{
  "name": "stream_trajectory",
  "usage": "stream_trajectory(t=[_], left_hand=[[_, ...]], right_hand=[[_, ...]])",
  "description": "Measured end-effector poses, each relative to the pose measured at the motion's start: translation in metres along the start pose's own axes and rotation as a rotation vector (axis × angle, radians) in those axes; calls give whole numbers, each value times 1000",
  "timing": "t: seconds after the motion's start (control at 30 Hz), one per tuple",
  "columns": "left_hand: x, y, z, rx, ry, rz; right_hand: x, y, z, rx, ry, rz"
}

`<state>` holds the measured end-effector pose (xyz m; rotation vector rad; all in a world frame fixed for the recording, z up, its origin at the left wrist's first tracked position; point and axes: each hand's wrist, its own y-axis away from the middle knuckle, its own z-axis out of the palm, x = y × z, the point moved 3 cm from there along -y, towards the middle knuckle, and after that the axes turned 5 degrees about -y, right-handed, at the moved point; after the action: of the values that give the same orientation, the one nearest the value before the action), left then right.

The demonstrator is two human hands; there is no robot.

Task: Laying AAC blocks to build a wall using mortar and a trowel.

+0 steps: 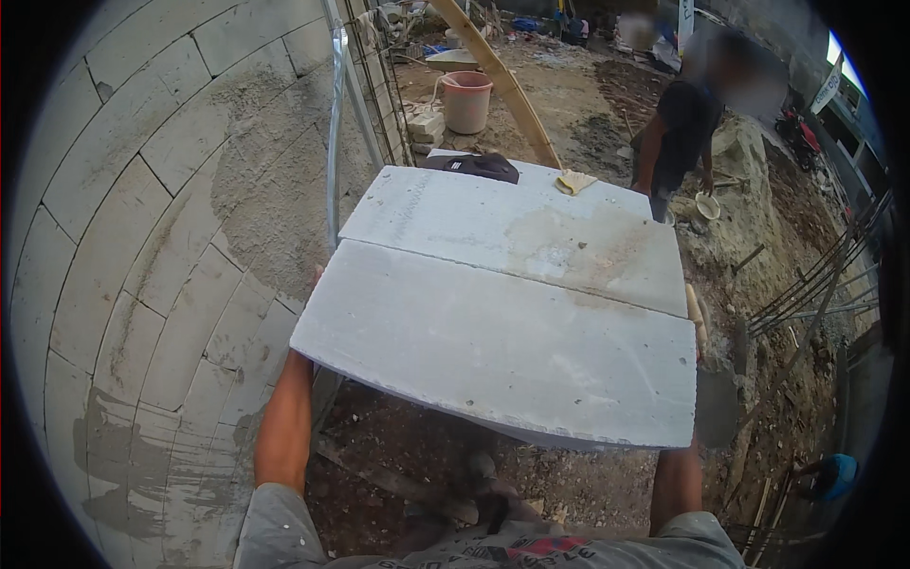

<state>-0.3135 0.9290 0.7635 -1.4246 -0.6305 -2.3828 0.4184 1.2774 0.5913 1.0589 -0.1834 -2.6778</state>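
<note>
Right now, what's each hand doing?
Left hand: gripping the left end of the near grey block.
Right hand: gripping the block's right end, mostly hidden.

A pale block wall [142,237] with grey mortar patches rises at left, while daylight falls on bare dirt ground [569,104] strewn with rubble, a pink bucket [466,100] and rebar [815,284].

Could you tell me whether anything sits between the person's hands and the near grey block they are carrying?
Nothing visible does. The left hand grips the near block at its left end, and the right hand at its right end, mostly hidden behind it. A second block lies just beyond, edge to edge.
</note>
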Motion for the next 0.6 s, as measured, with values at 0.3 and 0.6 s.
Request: stream_trajectory(t=[0.3, 0.6], left_hand=[[-11, 77, -1, 36, -58, 121], [45, 261, 112, -12, -205, 35]], right_hand=[[-28, 9, -70, -200, 102, 236], [-124, -54, -62, -351, 595, 983]])
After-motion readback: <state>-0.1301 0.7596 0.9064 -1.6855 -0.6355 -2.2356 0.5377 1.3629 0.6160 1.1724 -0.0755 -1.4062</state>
